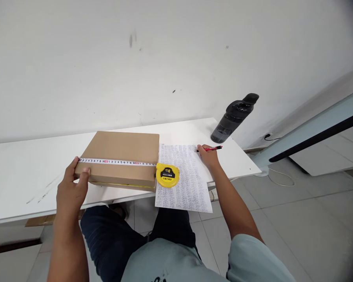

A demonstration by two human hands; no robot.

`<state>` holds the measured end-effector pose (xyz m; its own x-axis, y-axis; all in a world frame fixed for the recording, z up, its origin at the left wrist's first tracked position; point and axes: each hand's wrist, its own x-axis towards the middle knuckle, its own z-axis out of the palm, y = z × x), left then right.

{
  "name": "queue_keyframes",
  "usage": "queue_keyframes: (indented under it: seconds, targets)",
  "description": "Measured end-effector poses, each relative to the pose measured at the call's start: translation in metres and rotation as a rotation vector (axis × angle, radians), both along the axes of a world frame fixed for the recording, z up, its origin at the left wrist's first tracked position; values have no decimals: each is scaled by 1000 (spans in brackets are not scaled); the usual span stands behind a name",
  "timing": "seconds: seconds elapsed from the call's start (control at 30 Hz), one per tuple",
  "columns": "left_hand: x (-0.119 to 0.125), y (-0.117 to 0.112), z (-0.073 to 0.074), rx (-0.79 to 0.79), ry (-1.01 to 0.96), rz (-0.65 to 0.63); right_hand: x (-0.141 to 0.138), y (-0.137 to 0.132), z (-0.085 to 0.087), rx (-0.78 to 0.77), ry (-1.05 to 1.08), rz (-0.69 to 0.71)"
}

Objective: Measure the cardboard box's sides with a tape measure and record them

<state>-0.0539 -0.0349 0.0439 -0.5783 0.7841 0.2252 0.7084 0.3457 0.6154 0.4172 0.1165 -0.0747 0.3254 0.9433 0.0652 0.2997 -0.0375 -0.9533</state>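
My left hand [73, 181] is closed on the left front corner of a brown cardboard box [126, 146], thumb on its front side. The pulled-out blade of a tape measure [167, 175] runs across the box's top, its end beside my left fingers. The yellow case sits against the box's right edge and overlaps a sheet of paper [184, 192] covered in dense handwriting. A red and black pen [214, 148] is gripped in my right hand [208, 156], which rests at the sheet's upper right edge with the pen's tip near the paper.
A dark bottle [232, 119] stands at the back right of the narrow white table [241, 164]. Behind it rises a white wall [176, 58]. The paper's lower end hangs over the table's front edge. A cable [282, 182] lies on the tiled floor at right.
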Motion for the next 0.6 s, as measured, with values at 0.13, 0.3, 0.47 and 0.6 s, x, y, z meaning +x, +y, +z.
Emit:
queue_keyframes:
  seconds: [0.13, 0.3, 0.47, 0.6]
  targets:
    - [1, 0, 0, 8, 5, -10, 1, 0, 0, 0, 6, 14]
    - [2, 0, 0, 21, 8, -11, 2, 1, -3, 2, 21, 5]
    - [3, -1, 1, 19, 6, -12, 2, 1, -4, 13, 13, -10]
    - [4, -2, 0, 26, -6, -15, 3, 1, -6, 22, 8, -23]
